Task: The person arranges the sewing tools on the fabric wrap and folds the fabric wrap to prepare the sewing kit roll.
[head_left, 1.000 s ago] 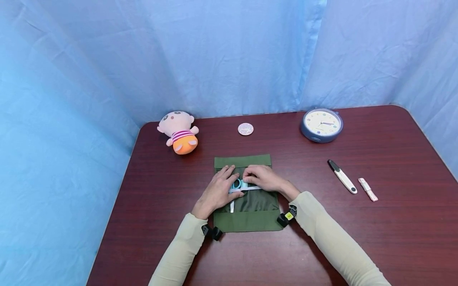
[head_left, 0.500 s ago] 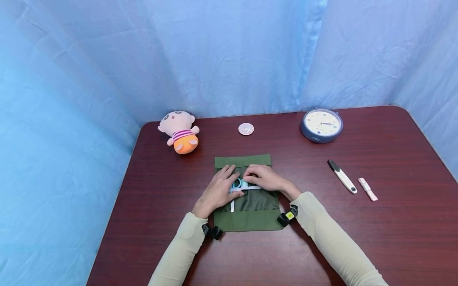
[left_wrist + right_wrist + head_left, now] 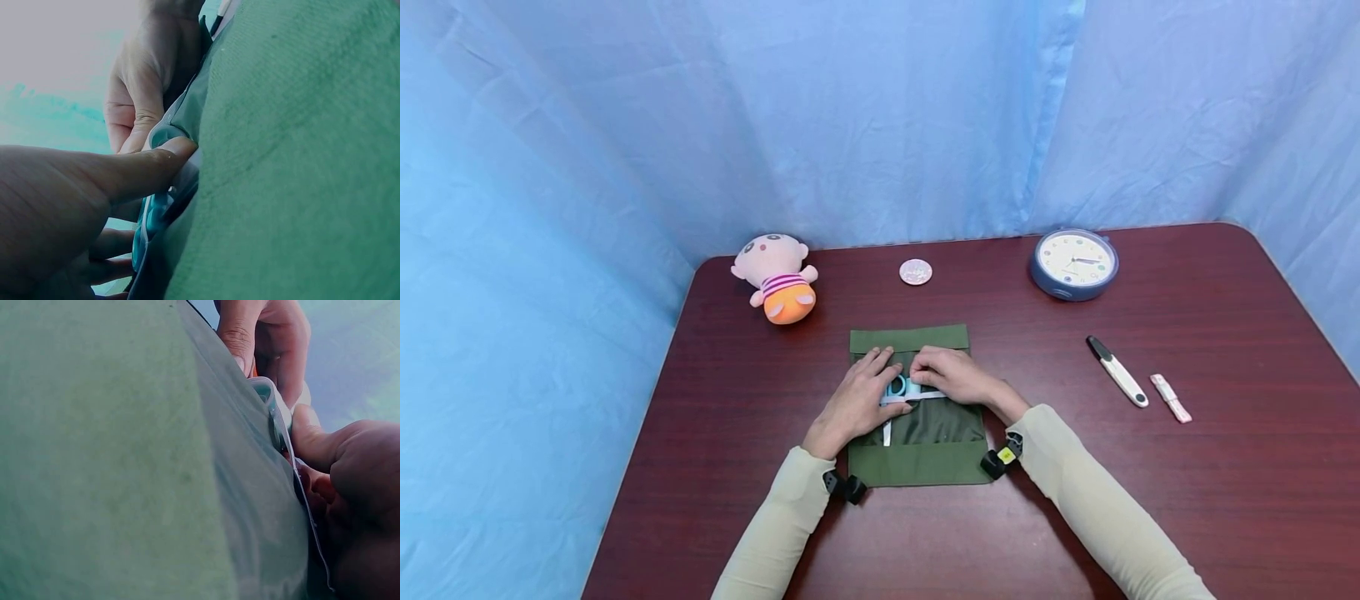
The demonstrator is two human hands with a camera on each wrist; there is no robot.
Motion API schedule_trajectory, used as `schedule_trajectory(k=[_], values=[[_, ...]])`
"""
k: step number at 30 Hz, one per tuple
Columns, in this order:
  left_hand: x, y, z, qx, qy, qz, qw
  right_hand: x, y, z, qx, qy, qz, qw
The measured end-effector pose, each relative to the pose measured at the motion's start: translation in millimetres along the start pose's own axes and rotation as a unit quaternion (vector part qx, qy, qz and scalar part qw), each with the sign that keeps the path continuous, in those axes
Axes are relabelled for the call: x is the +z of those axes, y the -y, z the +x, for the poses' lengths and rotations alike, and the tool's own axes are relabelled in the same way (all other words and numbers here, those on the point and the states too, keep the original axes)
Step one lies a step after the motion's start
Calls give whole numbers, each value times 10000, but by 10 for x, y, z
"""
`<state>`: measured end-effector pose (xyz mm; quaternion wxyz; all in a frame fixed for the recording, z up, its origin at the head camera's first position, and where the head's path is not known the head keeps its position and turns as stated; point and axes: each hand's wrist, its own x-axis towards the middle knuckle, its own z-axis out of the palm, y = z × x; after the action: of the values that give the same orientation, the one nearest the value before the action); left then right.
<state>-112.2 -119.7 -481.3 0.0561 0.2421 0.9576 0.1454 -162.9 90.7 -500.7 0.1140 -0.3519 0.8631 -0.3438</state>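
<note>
A green fabric organizer [image 3: 917, 465] lies flat on the table, a white elastic strap [image 3: 934, 394] running across its middle. Scissors with a teal ring handle [image 3: 891, 390] are tucked under the strap, the blade [image 3: 887, 434] showing below it. My left hand [image 3: 859, 398] lies over the organizer's left side, fingers extended on the fabric and thumb pressing at the strap. Beside the scissors, my right hand [image 3: 953, 374] pinches a small pale teal piece [image 3: 913, 387] at the strap. In the right wrist view the strap [image 3: 284, 425] loops around this piece; its kind is mostly hidden by the fingers.
A plush doll [image 3: 778, 279] lies at the back left and a small round pinkish disc [image 3: 915, 272] at the back. The blue clock [image 3: 1075, 262] sits back right. Nearer on the right lie a black-and-white slim tool [image 3: 1117, 372] and a small pinkish folded item [image 3: 1171, 397].
</note>
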Motion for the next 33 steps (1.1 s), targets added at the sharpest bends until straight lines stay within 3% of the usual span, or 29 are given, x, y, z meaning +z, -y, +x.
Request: schedule_trajectory(k=[10, 17, 33], values=[[-6, -2, 2, 36, -30, 0, 10000, 5, -1, -12, 164, 48, 102, 9998], [1, 4, 3, 37, -40, -9, 10000, -2, -21, -24, 41, -11, 388, 9992], [5, 12, 4, 95, -92, -12, 9999, 13, 32, -26, -9, 72, -27, 10000]])
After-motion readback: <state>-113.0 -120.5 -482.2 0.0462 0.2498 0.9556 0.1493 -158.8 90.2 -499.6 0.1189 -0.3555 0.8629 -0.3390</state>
